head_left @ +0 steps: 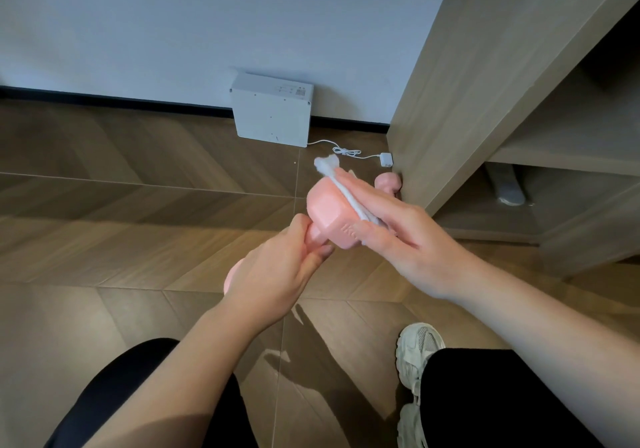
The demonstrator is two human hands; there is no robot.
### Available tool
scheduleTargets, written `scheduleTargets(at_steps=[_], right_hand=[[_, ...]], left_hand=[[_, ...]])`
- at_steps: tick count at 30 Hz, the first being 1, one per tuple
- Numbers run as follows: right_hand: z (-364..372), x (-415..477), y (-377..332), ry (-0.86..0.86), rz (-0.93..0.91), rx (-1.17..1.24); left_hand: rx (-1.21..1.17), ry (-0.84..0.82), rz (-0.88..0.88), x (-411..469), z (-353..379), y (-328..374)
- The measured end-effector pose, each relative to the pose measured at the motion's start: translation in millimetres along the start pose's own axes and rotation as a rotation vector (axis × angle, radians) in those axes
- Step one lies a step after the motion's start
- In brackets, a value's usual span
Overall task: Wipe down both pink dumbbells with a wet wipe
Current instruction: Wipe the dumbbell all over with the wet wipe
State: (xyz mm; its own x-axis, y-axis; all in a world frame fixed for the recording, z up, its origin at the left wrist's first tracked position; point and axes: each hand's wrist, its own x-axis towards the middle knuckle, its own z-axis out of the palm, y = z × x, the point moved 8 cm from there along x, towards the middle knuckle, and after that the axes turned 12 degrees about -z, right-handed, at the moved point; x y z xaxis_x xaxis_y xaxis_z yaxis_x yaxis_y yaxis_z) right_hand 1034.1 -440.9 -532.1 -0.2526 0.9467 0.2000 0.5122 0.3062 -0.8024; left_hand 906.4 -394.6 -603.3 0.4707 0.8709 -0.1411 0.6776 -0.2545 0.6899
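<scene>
Held dumbbell: pink, hexagonal ends, lifted clear of the floor in front of the person; far end tilted up and away.
Left hand: closed around the handle, fingers wrapped; near end of the dumbbell shows just past the wrist.
Right hand: fingers extended and fairly flat, pressing the wet wipe against the far hexagonal end.
Wet wipe: white, bunched into a strip, 1 loose tuft sticking out beyond the fingertips.
Second dumbbell: on the floor, touching or just beside the foot of the wooden shelf unit; mostly hidden by the right hand.
Risk 1: a damp handle could slip in the left hand; the weight would fall near the shoe.
Risk 2: the bunched wipe covers little surface, so faces could be missed.
Risk 3: the half-hidden second dumbbell could go unwiped.
Count: 2 dumbbells, 1 wipe, 2 hands, 1 white box by the wall, 1 cable with plug.
</scene>
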Motion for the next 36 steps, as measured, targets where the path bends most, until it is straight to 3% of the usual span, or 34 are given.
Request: scheduleTargets(at_steps=[6,11,15,21,26,32,36], right_hand=[[-7.5,6.2,14.7,0.092,0.139,0.027],[3.0,6.3,9.8,0.046,-0.065,-0.101],[-6.8,7.4,37.6,0.076,0.14,-0.108],[2.8,6.4,22.8,0.127,0.07,0.017],[-1.0,6.7,47.8,0.159,0.366,0.115],[10.0,-7.1,55.2,0.398,0.498,0.454],[8.9,-9.6,51.1,0.439,0.412,0.346]], left_hand=[[0.183,-0.003,0.086,-0.5,9.0,15.8],[0.167,-0.055,0.004,5.4,9.9,6.0],[0.283,-0.046,0.054,1.3,15.7,9.0],[0.094,-0.009,-0.017,3.2,6.1,-0.3],[0.191,0.027,0.066,0.3,5.8,4.4],[-0.128,-0.019,-0.155,8.6,9.2,-18.8],[-0.266,-0.02,-0.215,13.0,6.9,-22.8]])
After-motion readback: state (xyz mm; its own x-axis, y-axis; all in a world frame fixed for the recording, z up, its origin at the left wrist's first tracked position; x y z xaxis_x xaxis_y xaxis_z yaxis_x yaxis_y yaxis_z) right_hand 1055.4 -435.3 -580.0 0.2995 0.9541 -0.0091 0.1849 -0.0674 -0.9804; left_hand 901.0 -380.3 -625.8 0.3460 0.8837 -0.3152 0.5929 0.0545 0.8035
